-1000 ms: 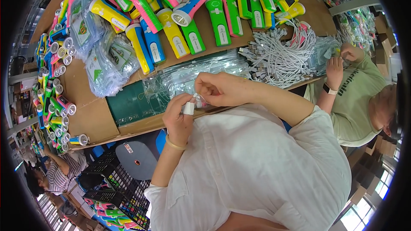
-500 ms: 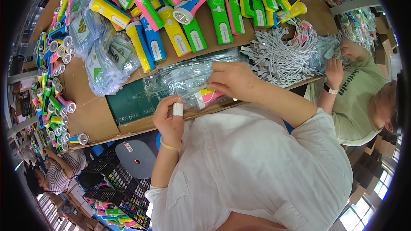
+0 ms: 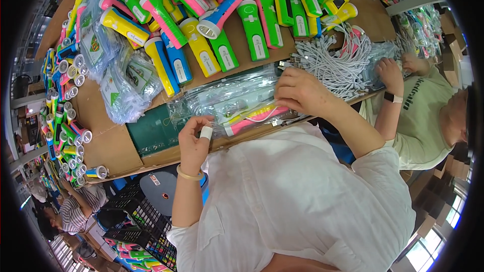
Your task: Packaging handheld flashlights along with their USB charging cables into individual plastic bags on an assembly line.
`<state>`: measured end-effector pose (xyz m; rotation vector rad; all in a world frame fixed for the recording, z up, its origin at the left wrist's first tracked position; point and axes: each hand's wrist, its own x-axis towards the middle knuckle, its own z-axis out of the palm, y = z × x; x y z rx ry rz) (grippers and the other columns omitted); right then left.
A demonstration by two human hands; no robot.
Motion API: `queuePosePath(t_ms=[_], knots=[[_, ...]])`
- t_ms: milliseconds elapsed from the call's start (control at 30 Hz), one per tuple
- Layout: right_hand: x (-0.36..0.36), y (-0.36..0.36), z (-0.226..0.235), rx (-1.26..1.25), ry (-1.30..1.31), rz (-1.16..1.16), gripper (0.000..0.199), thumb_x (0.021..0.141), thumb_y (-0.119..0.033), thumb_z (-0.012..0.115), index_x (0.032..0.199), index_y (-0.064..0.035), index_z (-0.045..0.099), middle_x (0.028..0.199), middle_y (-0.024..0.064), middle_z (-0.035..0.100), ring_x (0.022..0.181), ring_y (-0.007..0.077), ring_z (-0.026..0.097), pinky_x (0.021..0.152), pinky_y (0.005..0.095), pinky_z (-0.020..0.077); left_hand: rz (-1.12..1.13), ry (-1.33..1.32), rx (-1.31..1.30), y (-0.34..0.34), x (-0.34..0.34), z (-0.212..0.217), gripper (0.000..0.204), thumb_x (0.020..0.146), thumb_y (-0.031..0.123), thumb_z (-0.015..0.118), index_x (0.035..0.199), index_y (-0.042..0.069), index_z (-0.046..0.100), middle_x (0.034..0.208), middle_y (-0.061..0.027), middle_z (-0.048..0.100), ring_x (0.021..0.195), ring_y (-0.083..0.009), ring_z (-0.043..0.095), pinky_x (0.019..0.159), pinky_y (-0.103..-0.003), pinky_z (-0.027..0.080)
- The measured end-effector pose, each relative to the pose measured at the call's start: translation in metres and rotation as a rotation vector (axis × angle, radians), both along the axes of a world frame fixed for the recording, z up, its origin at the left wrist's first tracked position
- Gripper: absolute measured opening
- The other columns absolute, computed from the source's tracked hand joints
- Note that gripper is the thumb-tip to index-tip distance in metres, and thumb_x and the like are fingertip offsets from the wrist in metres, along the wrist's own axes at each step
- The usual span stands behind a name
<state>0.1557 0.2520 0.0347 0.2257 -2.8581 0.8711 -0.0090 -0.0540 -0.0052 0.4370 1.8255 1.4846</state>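
Observation:
A pink and yellow flashlight (image 3: 257,120) lies slantwise near the table's front edge, inside or under clear plastic, with a white cable (image 3: 259,117) along it. My right hand (image 3: 304,93) is closed at its right end, fingers bent down; the fingertips are partly hidden. At the opposite end my left hand (image 3: 193,143), white tape round one digit, pinches the edge of a clear plastic bag (image 3: 214,127). Just beyond both hands, more clear bags (image 3: 232,90) lie flat in a stack.
Many coloured flashlights (image 3: 206,53) are heaped at the back. White cables (image 3: 333,65) lie bundled to the right, beside a co-worker's hands (image 3: 390,78). Filled bags with printed cards (image 3: 126,85) rest to the left. Below the table stands a black crate (image 3: 143,221).
My right hand has moved rightward, and more of the flashlight shows, stretched out between my hands. My left hand has shifted slightly, still at the bag's left end.

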Motion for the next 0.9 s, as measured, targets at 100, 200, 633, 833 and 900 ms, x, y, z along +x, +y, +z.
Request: queuePosePath(t_ms=[100,200,633,833,900], knots=[[0.006,0.003,0.0,-0.053,0.033,-0.205,0.015,0.083,-0.016,0.077,0.093,-0.0064,0.07,0.098,0.0059,0.063,0.097,0.0299,0.062,0.08,0.0432,0.0525,-0.08,0.245,-0.076,0.009,-0.003,0.012,0.011,0.088,-0.007,0.062,0.098,-0.001,0.063,0.106,-0.0087,0.07,0.094,-0.0117,0.061,0.086,-0.025,0.049],[0.013,0.016,-0.008,-0.121,-0.091,-0.294,0.015,0.086,-0.012,0.075,0.097,-0.0045,0.071,0.096,0.0091,0.064,0.091,0.0313,0.065,0.075,0.0416,0.0534,-0.113,0.364,-0.13,0.015,-0.002,0.019,0.014,0.089,-0.002,0.066,0.102,-0.001,0.065,0.107,-0.0117,0.07,0.093,-0.0191,0.065,0.086,-0.03,0.051],[0.004,-0.004,-0.002,-0.349,-0.107,-0.21,0.012,0.085,-0.003,0.073,0.097,-0.0022,0.07,0.093,0.0095,0.065,0.084,0.0287,0.066,0.072,0.0367,0.0532,-0.564,0.92,0.011,0.114,0.036,0.023,0.026,0.08,0.005,0.068,0.105,0.003,0.071,0.104,-0.0125,0.069,0.1,-0.0336,0.062,0.091,-0.044,0.047],[0.012,0.0,-0.006,-0.399,-0.108,-0.243,0.01,0.083,-0.005,0.074,0.091,-0.002,0.069,0.09,0.0124,0.065,0.082,0.0325,0.066,0.07,0.0401,0.0533,-0.503,0.858,0.086,0.118,0.042,0.013,0.017,0.081,0.0,0.066,0.097,0.002,0.069,0.098,-0.0146,0.068,0.093,-0.0346,0.063,0.082,-0.042,0.051],[0.014,-0.003,-0.005,-0.414,-0.159,-0.248,0.01,0.082,-0.006,0.075,0.09,-0.0027,0.069,0.088,0.0114,0.066,0.08,0.032,0.067,0.069,0.0401,0.0538,-0.449,0.817,0.128,0.116,0.044,0.012,0.016,0.081,-0.002,0.066,0.096,0.001,0.069,0.096,-0.0151,0.068,0.09,-0.0352,0.063,0.08,-0.042,0.052]])
